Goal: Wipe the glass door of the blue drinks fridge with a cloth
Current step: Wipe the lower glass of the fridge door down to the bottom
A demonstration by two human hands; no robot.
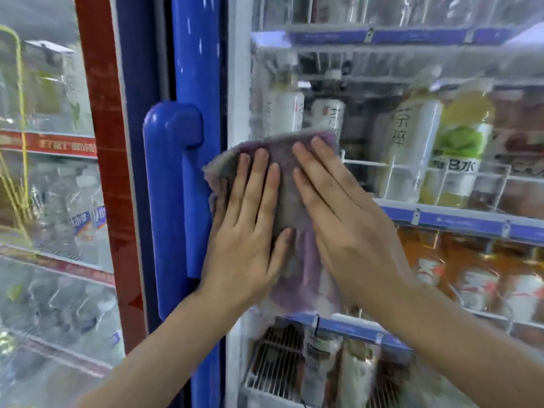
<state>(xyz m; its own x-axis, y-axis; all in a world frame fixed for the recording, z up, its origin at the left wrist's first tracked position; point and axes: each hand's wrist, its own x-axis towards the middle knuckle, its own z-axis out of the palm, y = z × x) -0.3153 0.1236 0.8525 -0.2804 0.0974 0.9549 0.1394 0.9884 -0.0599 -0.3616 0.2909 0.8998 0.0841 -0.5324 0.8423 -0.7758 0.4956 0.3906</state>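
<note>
Both our forearms reach up from the bottom of the view, and our left hand (247, 219) and right hand (338, 210) lie flat side by side on the purple cloth (290, 201), fingers straight and slightly spread, pressing rather than pinching it. That cloth sits against the glass door (382, 136) of the blue drinks fridge, at its left edge just beside the blue handle (169, 184), level with the shelf of tea bottles (412, 142). We judge we are mid-wipe with most of the pane to our right and above yet to be covered. To do this well we should keep both palms flat so the cloth stays spread, press evenly, and sweep in overlapping passes across the glass, working right up to the blue frame (200, 69). Beyond the frame to the left stands a red-framed fridge (100, 113); we leave that alone.
</note>
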